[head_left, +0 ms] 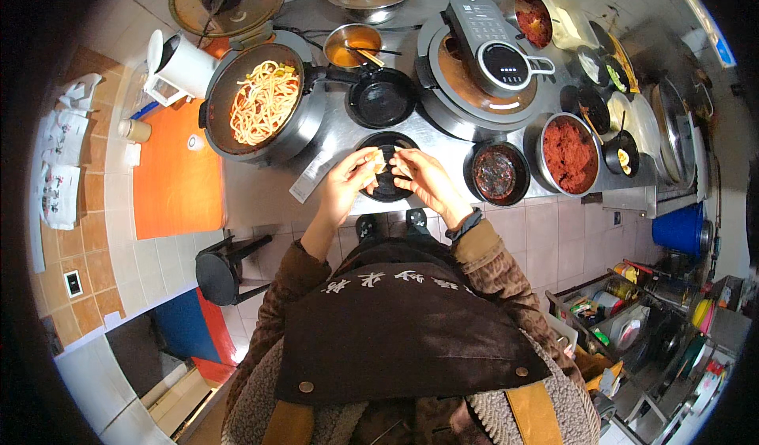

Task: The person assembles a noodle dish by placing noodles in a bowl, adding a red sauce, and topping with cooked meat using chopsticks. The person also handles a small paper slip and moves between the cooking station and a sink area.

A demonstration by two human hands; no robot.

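Observation:
My left hand and my right hand are raised close together over a round black pan. Between the left fingertips is a small pale piece. The right fingers curl around another small pale piece. Both look somewhat like eggshell, but they are too small to name surely. My hands partly hide the inside of the pan. A second black pan sits just behind it. At the left, a deep cooking pan holds thick noodles in reddish sauce.
A lidded cooker with a control panel stands right of centre. A bowl of red paste and a black bowl with dark sauce residue are at the right. An orange board lies left; a black stool is below the counter.

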